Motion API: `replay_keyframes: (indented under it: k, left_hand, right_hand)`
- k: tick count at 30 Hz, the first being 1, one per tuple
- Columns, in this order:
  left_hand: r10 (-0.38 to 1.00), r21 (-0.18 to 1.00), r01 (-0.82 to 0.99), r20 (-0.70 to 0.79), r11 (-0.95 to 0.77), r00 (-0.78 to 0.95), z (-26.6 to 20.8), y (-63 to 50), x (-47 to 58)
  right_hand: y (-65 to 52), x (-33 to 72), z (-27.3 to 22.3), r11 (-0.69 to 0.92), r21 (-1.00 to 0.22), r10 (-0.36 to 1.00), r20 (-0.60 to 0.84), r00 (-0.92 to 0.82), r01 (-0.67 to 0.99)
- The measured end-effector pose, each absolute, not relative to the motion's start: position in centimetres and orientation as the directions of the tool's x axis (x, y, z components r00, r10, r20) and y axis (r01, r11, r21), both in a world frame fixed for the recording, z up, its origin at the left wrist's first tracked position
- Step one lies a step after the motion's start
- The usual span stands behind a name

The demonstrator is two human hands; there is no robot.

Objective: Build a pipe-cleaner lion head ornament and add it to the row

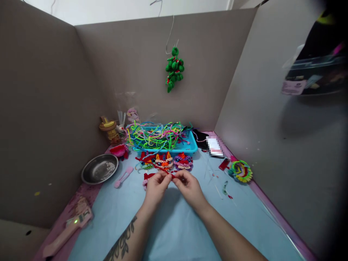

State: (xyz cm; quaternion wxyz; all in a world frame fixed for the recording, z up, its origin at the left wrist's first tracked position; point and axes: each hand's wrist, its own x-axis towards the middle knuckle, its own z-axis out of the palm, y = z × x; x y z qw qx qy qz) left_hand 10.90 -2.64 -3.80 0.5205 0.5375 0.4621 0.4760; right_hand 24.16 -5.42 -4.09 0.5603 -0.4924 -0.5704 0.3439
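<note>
Near the middle of the worktop (174, 232), just short of a row of fuzzy, many-coloured figures (183, 162), the left hand (158, 184) and right hand (189, 185) meet over a thin red strip (164, 170). Thumb and fingers of each are closed on it, pinching close together, and one length trails from the left hand toward the row. A red and pink piece (148, 177) lies partly hidden behind the left hand. Toward the far edge sits a blue tray (194, 146) heaped with bright fuzzy stems (154, 136); a metal bowl (95, 170) stands at the left edge, a pink glue gun (71, 230) lies toward the near left corner. The step in hand looks like bending or twisting the strip, though the fingertips hide its exact shape. Such a move seems to call for a firm pinch on one side and a small turn from the other.
</note>
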Motion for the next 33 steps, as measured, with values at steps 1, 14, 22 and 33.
replay_keyframes:
  k: [1, 14, 22, 33]
  left_hand:
    - [0.991, 0.999, 0.013, 0.038, -0.040, 0.128, -3.9, -2.7, 11.0]
    - [0.990, 0.993, 0.106, 0.036, -0.050, 0.136, -3.5, -2.7, 10.5]
    - [0.981, 0.987, 0.128, 0.074, -0.097, 0.177, -3.3, -2.7, 10.5]
    - [0.972, 0.979, 0.153, 0.099, -0.133, 0.213, -3.6, -2.4, 10.3]
  right_hand:
    - [-5.4, 24.2, -4.1, 0.273, -0.948, 0.947, 0.294, 0.127, 0.162]
    - [-5.2, 24.8, -4.3, 0.225, -0.971, 0.966, 0.233, 0.108, 0.078]
    - [-5.1, 24.8, -4.1, 0.252, -0.956, 0.960, 0.266, 0.083, 0.148]
    - [-5.1, 25.3, -3.6, 0.280, -0.916, 0.956, 0.294, 0.005, 0.286]
